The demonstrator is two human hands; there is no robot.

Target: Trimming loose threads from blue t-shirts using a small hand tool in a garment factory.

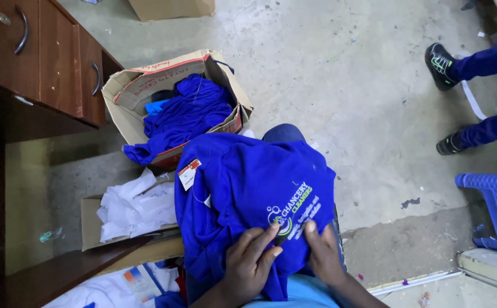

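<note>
You pinched the blue shirt (248,188) on your lap with your left hand (248,265) and right hand (324,256), smoothing its printed patch; a gentle, even pull seemed needed next.

We find bare concrete floor (339,85) at one o'clock — an open cardboard box of blue cloth (177,102) blocks eleven.

Both hands pressed on a blue shirt (248,188) across the lap: left hand (248,265) beside right hand (324,256), fingers (268,234) at the printed emblem. Cardboard box (128,94) of blue garments behind, on concrete floor (345,85).
</note>
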